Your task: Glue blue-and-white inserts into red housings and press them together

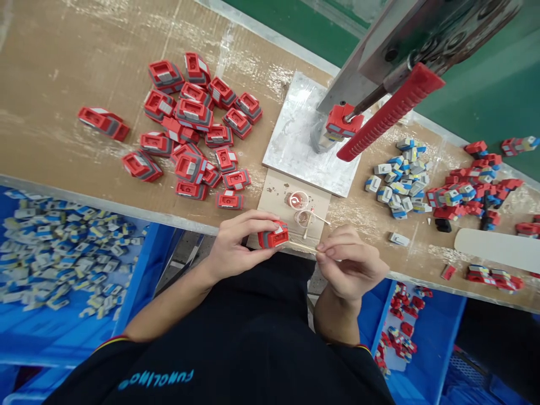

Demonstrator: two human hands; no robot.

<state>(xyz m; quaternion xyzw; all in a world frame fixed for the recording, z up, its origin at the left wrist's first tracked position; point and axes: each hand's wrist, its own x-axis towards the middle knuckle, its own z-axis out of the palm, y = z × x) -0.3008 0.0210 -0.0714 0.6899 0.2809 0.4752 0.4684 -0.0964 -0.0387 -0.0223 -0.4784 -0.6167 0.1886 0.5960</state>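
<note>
Just above the near edge of the brown-topped workbench (pixel 63 73), the left hand (pixel 236 243) pinches a small red-and-grey plastic block (pixel 273 236) between thumb and fingers. Meanwhile, the right hand (pixel 352 261) grips a thin pale stick (pixel 302 246) pointing at the block, contact unclear; beyond, two small round cups (pixel 298 200) stand near a silver metal plate (pixel 291 132).

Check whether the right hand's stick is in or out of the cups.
Out: the stick runs from the right hand toward the red part, clear of both cups.
</note>
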